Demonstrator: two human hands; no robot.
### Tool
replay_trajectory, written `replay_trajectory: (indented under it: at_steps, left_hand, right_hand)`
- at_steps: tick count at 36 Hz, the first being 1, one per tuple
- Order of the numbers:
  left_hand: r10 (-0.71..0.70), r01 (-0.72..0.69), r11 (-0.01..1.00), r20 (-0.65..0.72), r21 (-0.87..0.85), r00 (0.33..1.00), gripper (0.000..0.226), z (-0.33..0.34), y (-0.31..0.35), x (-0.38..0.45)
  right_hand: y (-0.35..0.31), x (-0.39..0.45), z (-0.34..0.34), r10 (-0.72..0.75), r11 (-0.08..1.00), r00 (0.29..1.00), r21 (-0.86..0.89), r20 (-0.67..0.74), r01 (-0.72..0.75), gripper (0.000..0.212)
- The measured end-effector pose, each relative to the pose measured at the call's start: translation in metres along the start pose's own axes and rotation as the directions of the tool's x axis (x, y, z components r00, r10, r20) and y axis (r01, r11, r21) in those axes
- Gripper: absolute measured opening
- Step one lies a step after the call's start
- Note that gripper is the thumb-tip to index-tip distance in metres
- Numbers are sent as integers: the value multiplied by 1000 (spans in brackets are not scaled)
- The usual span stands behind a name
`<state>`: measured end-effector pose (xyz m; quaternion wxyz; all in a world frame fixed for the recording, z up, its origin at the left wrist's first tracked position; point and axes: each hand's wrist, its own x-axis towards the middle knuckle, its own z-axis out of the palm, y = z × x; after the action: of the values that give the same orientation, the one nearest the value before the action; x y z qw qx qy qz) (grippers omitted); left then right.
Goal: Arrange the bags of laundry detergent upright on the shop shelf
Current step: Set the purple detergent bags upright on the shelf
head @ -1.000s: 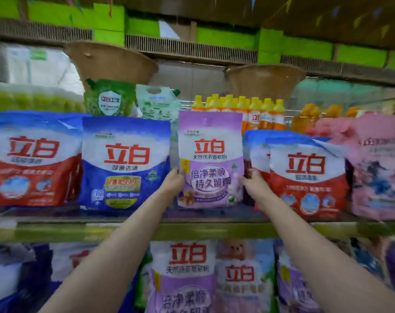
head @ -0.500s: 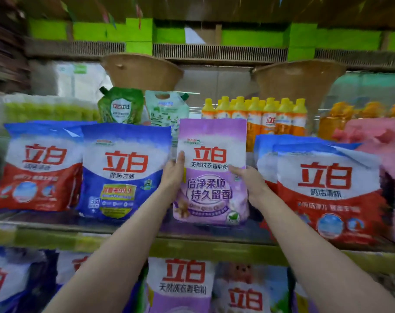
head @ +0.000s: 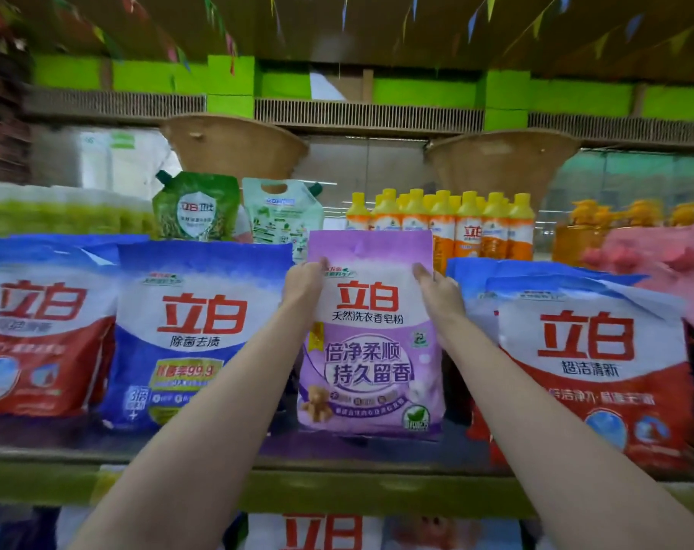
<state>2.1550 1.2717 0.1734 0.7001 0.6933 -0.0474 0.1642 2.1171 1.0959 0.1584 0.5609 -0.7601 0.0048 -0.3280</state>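
On the middle shelf, between its neighbours: the purple plastic bag of laundry powder with red lettering (head: 371, 335) stands upright, base on the dark shelf board with the green front lip (head: 337, 488); it sits nearer the front edge than the orange bottles with yellow caps (head: 468, 228) far behind it. The left hand (head: 303, 281) holds the bag's upper left edge, fingers curled around toward the back; the right hand (head: 436, 287) holds the upper right edge, thumb on the front face, other fingers hidden behind. Judgement: gripping high on both sides steadies the soft top so the bag keeps its face forward; grip likely serves squaring, not lifting. To the left, the blue-and-white plastic detergent bag (head: 194, 335) stands just beside it, partly covered by the left forearm; to the right, the red-and-white plastic detergent bag (head: 587, 371) stands with a dark gap between, its top corner creased. Risk: a slack top may fold forward on release.
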Motion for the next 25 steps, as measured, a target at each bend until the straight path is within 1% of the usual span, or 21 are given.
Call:
replay_trajectory:
  at_steps: [2, 4, 6, 7, 8, 10, 13, 15, 16, 18, 20, 22, 24, 25]
  left_hand:
    - [-34, 40, 996, 73, -83, 997, 21, -4, 4, -4]
    - [-48, 67, 987, 126, -144, 991, 15, -7, 10, -9]
    - [12, 3, 993, 125, -119, 992, 12, -9, 16, -9]
    - [55, -45, 994, 106, -98, 993, 12, -10, 19, -9]
    - [109, -103, 993, 83, -65, 991, 11, -10, 22, -7]
    - [222, -223, 973, 26, 55, 975, 10, -9, 25, -4]
    - [363, -334, 906, -70, 261, 929, 18, -5, 25, -4]
    - [448, -387, 832, -69, 397, 892, 22, -4, 22, -6]
    - [465, -397, 807, -59, 437, 883, 25, -4, 20, -6]
    - [458, -380, 794, -55, 474, 887, 32, -5, 21, -7]
    - [475, -367, 768, -83, 525, 876, 41, -3, 24, -9]
    - [567, -399, 673, -88, 623, 819, 46, 2, 28, -16]
    - [662, -482, 562, -16, 672, 749, 42, 10, 34, -26]
    - [682, -534, 531, 43, 658, 731, 38, 14, 37, -31]
  right_hand:
    - [-3, 0, 2, 33, 996, 999, 84, 19, -35, 43]
    - [-2, 3, 4, 31, 994, 999, 108, 30, -34, 29]
    - [-3, 7, 4, -8, 998, 1000, 68, 7, 7, 19]
    - [-4, 7, 3, -31, 998, 999, 51, -11, 31, 20]
    - [-6, 8, 3, -57, 997, 998, 42, -31, 58, 25]
    - [-8, 8, 5, -110, 994, 991, 18, -71, 112, 30]
    - [-5, 5, 9, -198, 980, 970, -23, -143, 197, 20]
    - [1, 5, 11, -216, 975, 959, -102, -184, 199, 10]
    - [1, 5, 11, -212, 970, 960, -158, -184, 184, 8]
    - [-5, 6, 12, -181, 951, 974, -277, -132, 139, 20]
    - [-18, 5, 10, -143, 934, 987, -340, -78, 108, 37]
    - [-30, 1, 7, -159, 928, 987, -347, -35, 137, 48]
    - [-39, -6, 2, -207, 908, 978, -376, -21, 185, 51]
    - [-43, -11, -1, -235, 891, 972, -404, -20, 208, 51]
